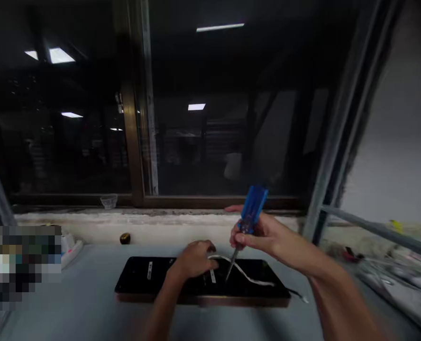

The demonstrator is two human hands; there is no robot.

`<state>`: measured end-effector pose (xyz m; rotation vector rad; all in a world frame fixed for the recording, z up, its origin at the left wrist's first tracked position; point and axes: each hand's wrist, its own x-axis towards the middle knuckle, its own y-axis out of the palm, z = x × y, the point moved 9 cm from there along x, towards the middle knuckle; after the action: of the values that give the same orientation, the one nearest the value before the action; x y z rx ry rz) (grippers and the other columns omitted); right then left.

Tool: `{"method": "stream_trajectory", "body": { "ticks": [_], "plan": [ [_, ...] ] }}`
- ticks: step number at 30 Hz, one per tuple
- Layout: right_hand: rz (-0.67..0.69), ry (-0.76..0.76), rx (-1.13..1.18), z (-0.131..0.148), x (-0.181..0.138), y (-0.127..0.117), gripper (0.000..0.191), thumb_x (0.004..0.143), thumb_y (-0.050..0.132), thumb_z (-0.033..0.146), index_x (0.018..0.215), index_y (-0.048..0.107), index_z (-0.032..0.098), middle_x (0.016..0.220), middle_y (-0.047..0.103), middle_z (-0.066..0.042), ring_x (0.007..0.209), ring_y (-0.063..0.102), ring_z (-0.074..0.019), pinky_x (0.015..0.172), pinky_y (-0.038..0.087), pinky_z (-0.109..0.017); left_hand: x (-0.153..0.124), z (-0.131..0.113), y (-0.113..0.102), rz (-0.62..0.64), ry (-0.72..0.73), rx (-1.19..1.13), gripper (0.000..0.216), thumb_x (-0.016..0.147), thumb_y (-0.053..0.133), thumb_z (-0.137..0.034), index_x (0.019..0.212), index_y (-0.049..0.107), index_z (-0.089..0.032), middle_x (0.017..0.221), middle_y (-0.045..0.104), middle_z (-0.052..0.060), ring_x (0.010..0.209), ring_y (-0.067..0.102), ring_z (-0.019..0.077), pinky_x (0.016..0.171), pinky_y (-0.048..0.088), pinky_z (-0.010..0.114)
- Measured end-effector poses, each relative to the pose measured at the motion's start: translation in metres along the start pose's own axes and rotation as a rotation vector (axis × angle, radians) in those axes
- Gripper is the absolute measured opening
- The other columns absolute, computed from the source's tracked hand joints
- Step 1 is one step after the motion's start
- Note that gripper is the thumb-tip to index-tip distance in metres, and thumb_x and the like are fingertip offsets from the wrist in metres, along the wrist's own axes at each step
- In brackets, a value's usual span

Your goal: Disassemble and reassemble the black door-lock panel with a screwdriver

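Holding, right hand: a blue-handled screwdriver is gripped in the right hand, its shaft slanted down toward the black housing; whether the tip is touching cannot be told.
Left hand: the left hand is laid over the housing's middle, fingers curved beside a white cable; whether the cable is pinched cannot be told.
Housing: it is set lengthwise across the table, with a dark lead extended past its right end.
Table edges: the far side is bounded by a pale ledge; on the right, the edge is passed close to the housing.
Room: a wide stretch of tabletop is left on the left, a narrow one on the right.
Barriers: the far side is closed by a window, the right by a metal frame.
Around: a plastic cup is stood on the far sill, a round dark object below it; the left is partly masked by pixelation.
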<state>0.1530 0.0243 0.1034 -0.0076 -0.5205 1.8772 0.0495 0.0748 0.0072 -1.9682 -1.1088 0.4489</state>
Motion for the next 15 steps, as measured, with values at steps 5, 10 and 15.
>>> {"method": "stream_trajectory", "body": {
  "ticks": [5,10,15],
  "plan": [
    [-0.106,-0.051,0.032,0.001,0.015,-0.002,0.034,0.068,0.064,0.029,0.096,0.048,0.019,0.074,0.056,0.001,0.065,0.055,-0.0137,0.061,0.044,-0.030,-0.014,-0.060,-0.022,-0.002,0.372,-0.218,0.051,0.062,0.048,-0.003,0.110,0.055,-0.016,0.117,0.055,0.006,0.114,0.044,0.0193,0.100,0.029,0.031],
    [-0.084,-0.039,0.033,0.007,0.015,0.002,0.044,0.063,0.068,0.025,0.103,0.051,0.018,0.070,0.054,0.003,0.065,0.052,-0.0127,0.062,0.042,-0.029,-0.021,-0.063,-0.003,0.312,0.256,-0.555,0.030,0.071,0.055,-0.017,0.100,0.060,-0.012,0.091,0.065,0.006,0.086,0.059,0.0165,0.080,0.043,0.029],
    [-0.070,-0.047,0.080,0.008,0.017,0.005,0.049,0.064,0.068,0.030,0.107,0.048,0.018,0.072,0.053,0.002,0.064,0.051,-0.0119,0.058,0.044,-0.028,-0.011,-0.046,-0.013,0.082,0.162,-0.356,0.014,0.067,0.064,-0.024,0.075,0.066,-0.012,0.066,0.061,-0.001,0.065,0.054,0.0121,0.060,0.039,0.021]
  ]
}}
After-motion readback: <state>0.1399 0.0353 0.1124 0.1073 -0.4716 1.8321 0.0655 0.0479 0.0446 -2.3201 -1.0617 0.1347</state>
